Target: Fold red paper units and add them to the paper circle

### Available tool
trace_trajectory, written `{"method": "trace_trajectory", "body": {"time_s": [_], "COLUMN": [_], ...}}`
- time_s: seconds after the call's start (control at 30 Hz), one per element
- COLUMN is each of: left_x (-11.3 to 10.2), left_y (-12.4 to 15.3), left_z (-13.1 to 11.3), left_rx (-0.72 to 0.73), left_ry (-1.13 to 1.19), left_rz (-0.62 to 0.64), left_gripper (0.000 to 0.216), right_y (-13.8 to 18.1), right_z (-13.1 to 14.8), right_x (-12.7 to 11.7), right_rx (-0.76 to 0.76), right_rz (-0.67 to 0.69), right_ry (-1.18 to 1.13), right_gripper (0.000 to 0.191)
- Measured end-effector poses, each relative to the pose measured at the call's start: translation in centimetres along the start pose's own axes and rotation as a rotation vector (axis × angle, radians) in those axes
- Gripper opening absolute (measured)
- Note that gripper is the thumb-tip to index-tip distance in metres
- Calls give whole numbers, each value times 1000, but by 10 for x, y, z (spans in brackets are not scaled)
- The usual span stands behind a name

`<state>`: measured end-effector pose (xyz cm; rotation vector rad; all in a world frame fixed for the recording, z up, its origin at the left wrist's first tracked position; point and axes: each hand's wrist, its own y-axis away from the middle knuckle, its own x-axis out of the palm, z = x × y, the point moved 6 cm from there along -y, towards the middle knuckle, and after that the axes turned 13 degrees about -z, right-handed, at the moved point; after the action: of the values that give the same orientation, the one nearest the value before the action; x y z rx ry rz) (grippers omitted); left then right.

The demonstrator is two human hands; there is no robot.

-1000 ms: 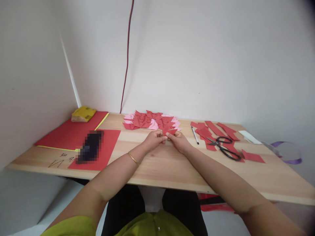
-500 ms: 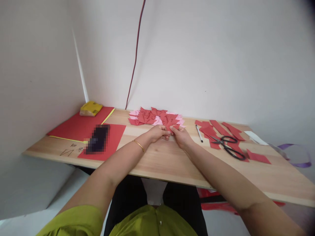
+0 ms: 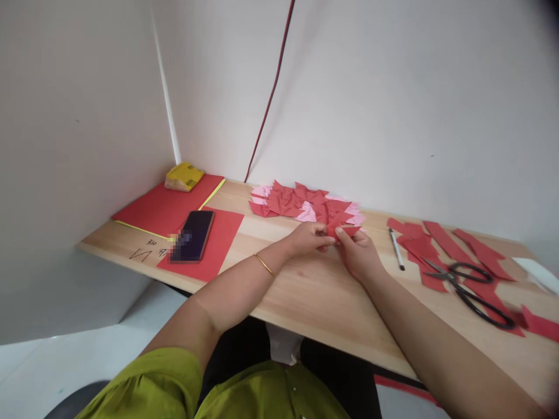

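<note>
A small folded piece of red paper (image 3: pixel 348 231) is pinched between my two hands, just above the wooden table. My left hand (image 3: pixel 311 237) is closed on its left side, with a thin gold bracelet on that wrist. On the right, my right hand (image 3: pixel 357 251) grips the same paper between thumb and fingers, and a pointed red tip sticks out past the thumb. Right behind my hands lies a spread of red folded paper pieces (image 3: pixel 282 201), mixed with pink folded pieces (image 3: pixel 306 212). My fingers hide part of the held paper.
To the right lie black-handled scissors (image 3: pixel 474 291), red paper scraps (image 3: pixel 448 241) and a pen (image 3: pixel 396 249). On the left are a phone (image 3: pixel 194 233), large red sheets (image 3: pixel 148 203) and a yellow packet (image 3: pixel 184 176). A dark red cord (image 3: pixel 273 93) hangs along the wall.
The view has turned a little left, so the table items appear shifted right. Both hands still pinch the red paper, and its pointed tip shows more plainly.
</note>
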<state>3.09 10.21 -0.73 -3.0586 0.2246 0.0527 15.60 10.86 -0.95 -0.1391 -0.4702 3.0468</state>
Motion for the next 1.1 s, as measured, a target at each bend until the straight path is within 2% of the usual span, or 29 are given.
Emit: {"method": "trace_trajectory", "body": {"time_s": [0.27,0.4,0.6,0.7,0.87,0.97,1.1], "left_x": [-5,-6,-6,-6,-4,-4,-6], "left_y": [-1,0,5,5,1,1,3], "left_z": [-6,-6,-25,-25,-8,-4,-9], "left_rx": [93,93,243,213,57,8,32], "left_ry": [-95,-151,-241,-180,-7,61,28], "left_rz": [-78,-89,-26,7,81,38,-9], "left_gripper": [21,22,22,25,24,26,30], "right_y": [2,1,6,9,9,6,4], "right_z": [15,3,4,11,9,2,5], "right_x": [-2,-1,9,14,13,4,-3], "right_rx": [-1,70,181,202,176,149,97], "right_rz": [-37,-5,58,109,112,54,16], "right_ry": [123,-11,-263,-302,-227,-150,20], "right_gripper": [27,24,28,24,24,23,24]}}
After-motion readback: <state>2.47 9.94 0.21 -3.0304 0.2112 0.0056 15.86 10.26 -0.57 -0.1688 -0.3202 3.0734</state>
